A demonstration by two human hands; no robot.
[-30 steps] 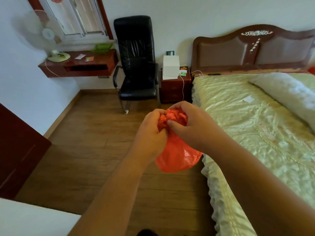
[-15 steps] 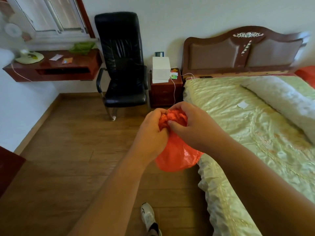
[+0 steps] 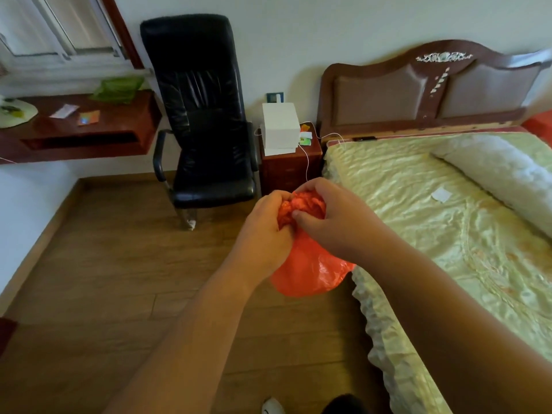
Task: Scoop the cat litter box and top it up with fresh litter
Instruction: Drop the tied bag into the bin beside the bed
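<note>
While hands (image 3: 301, 222) bunch it, bag (image 3: 307, 270) contents seemingly hidden.

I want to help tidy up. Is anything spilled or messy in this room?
Nothing looks spilled. Both hands, left hand and right hand, grip the bunched top of the red bag, which shows no leak. Only a small white paper lies loose on the bed.

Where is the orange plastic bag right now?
Centre of the head view: the orange plastic bag hangs above the floor beside the bed, gripped by left hand and right hand.
</note>
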